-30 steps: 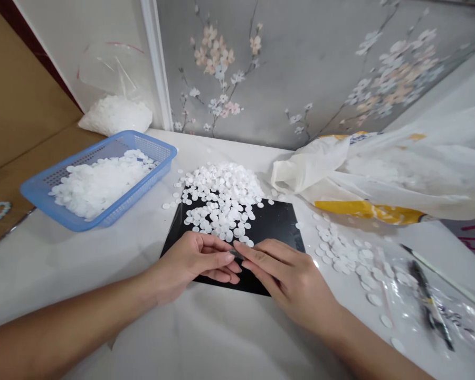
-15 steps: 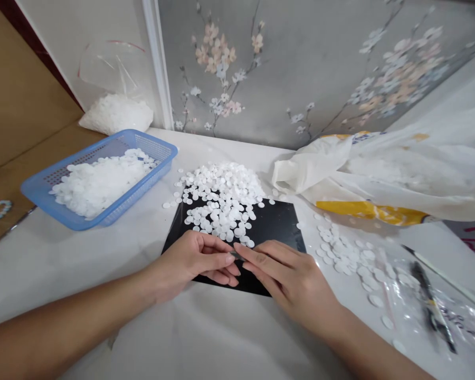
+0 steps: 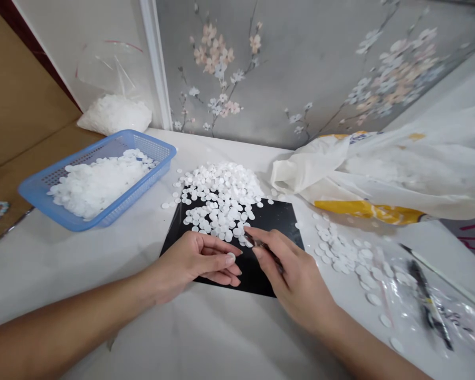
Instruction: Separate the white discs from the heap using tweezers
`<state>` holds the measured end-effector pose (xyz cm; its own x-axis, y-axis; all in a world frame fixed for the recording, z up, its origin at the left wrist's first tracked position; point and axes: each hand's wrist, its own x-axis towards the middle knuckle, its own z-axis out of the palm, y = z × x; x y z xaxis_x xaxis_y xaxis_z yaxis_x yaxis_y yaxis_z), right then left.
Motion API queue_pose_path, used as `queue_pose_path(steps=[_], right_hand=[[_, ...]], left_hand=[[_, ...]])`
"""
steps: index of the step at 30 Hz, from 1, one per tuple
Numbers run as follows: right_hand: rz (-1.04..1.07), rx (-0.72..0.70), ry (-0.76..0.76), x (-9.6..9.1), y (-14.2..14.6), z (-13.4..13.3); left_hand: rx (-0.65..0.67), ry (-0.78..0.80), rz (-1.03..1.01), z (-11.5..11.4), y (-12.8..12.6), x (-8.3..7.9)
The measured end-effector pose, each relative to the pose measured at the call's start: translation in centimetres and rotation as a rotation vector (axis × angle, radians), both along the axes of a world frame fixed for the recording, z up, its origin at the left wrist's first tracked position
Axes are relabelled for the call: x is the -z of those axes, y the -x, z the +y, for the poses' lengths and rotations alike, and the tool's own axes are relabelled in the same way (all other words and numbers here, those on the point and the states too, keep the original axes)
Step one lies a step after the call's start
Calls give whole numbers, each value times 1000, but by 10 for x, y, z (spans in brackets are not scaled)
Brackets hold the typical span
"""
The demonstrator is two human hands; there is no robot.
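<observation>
Fingertips of the left hand (image 3: 200, 259) pinch one small white round disc (image 3: 230, 258); right hand (image 3: 291, 274) grips slim metal tweezers (image 3: 261, 247), tips just short of the loose white disc heap (image 3: 221, 203), ready for picking.

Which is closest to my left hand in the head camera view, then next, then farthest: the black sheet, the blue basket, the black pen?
From the left hand:
1. Black sheet: directly under the fingers, touching.
2. Blue basket: back left on the table, holding white discs.
3. Black pen: far right, beyond the right hand.
</observation>
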<state>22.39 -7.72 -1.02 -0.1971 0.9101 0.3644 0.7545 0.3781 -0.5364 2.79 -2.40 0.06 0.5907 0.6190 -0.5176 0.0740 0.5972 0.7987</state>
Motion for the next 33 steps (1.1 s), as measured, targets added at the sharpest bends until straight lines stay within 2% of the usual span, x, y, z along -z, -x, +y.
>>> queue_pose_path(steps=[5,10,12,14,16,20,23,25,30,33], right_hand=[[13,47,73,-3,-3,3],[-126,309,182,-2,-23,19],[-139,314,220,1,-28,24],[-81,244,204,6,-28,25],[0,151,193,11,-24,24],[51,60,251,18,-13,22],[103,-15,301,18,-10,22],[154,-26,315,15,-10,21],[278,94,241,8,-8,15],[351,50,242,6,-1,10]], left_hand=[[26,-128,25,2,-1,-1],[-183,-314,52,19,3,-1],[-268,-351,69,27,6,-1],[-301,-345,99,31,8,-1],[-267,-354,134,31,8,-1],[-90,-484,191,23,5,-1],[19,-464,163,15,2,1],[41,-394,109,9,0,4],[31,-308,44,3,-3,8],[1,-285,4,3,-3,9]])
